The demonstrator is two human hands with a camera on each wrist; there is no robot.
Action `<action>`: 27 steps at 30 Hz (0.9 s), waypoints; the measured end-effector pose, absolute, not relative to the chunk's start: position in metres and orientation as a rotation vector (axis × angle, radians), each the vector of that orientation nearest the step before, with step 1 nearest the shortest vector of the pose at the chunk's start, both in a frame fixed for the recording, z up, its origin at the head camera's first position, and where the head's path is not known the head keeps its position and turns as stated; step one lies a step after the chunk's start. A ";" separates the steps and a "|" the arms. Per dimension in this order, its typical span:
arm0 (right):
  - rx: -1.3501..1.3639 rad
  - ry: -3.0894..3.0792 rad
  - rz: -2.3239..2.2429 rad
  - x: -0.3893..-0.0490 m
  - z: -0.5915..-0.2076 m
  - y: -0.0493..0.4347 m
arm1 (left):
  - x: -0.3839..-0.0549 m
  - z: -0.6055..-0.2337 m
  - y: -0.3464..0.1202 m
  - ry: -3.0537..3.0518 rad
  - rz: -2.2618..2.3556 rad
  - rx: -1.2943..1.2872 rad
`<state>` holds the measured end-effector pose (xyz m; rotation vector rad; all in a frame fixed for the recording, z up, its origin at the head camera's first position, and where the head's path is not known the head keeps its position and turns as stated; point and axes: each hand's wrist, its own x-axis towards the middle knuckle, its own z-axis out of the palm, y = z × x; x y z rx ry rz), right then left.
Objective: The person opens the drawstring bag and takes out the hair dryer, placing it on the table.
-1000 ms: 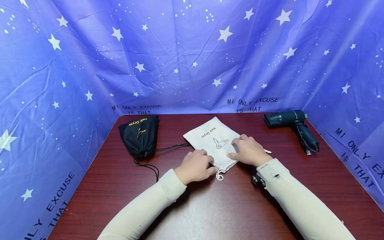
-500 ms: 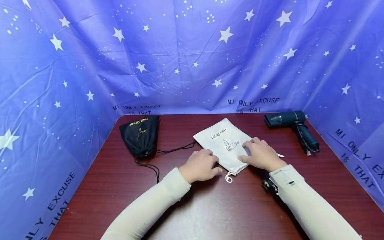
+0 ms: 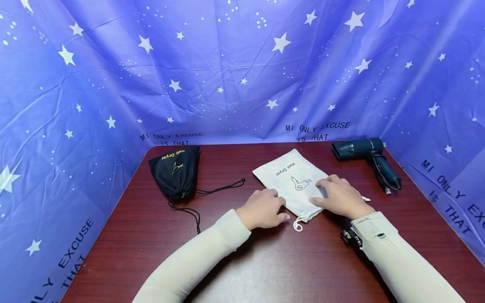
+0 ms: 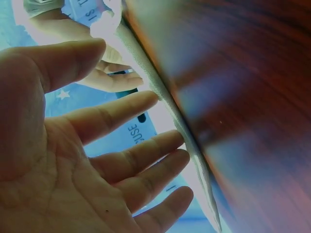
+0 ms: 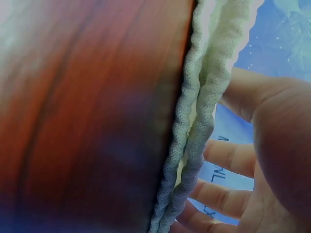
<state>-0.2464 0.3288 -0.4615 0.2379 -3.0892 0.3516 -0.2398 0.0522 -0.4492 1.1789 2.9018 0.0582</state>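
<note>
A flat white drawstring bag (image 3: 280, 176), printed "Hair Dryer" with a dryer drawing, lies tilted on the table in the head view. My left hand (image 3: 263, 209) is at its left edge. In the left wrist view the left fingertips (image 4: 177, 138) touch the bag's side, fingers loosely extended. My right hand (image 3: 341, 197) rests on the bag's right side, thumb and fingers spread over the cloth. From the right wrist, the gathered mouth (image 5: 209, 97) shows slightly parted, and the right fingers lie on the bag's far side. A white cord loop (image 3: 298, 225) hangs at the mouth.
A black drawstring pouch (image 3: 179, 170) with yellow "Hair Dryer" print stands at the back left, its black cords trailing over the table. A dark hair dryer (image 3: 358, 148) lies at the back right, cord wrapped on its handle. A starry blue curtain (image 3: 227, 63) surrounds the dark red table (image 3: 242, 269).
The white bag has slid to the right with both hands on it. The end of the black cord, earlier at the bag's left corner, now lies apart from it.
</note>
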 end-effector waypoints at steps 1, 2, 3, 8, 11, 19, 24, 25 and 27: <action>0.235 -3.090 0.356 -0.246 -0.461 0.331 | -0.240 -0.449 0.054 2.899 0.049 1.184; 0.234 -3.090 0.356 -0.245 -0.461 0.332 | -0.240 -0.449 0.056 2.897 0.041 1.186; 0.230 -3.090 0.354 -0.244 -0.460 0.334 | -0.240 -0.450 0.058 2.896 0.036 1.193; 0.206 -3.094 0.346 -0.241 -0.461 0.347 | -0.240 -0.457 0.070 2.889 -0.006 1.232; 0.197 -3.098 0.337 -0.239 -0.461 0.354 | -0.240 -0.457 0.076 2.877 -0.021 1.249; 0.166 -3.102 0.347 -0.234 -0.462 0.370 | -0.237 -0.452 0.090 2.829 -0.042 1.256; 0.161 -3.107 0.345 -0.232 -0.463 0.376 | -0.233 -0.452 0.096 2.826 -0.088 1.246; 0.161 -3.109 0.343 -0.231 -0.463 0.378 | -0.232 -0.452 0.098 2.825 -0.095 1.246; 0.159 -3.111 0.340 -0.231 -0.463 0.381 | -0.231 -0.452 0.101 2.825 -0.101 1.255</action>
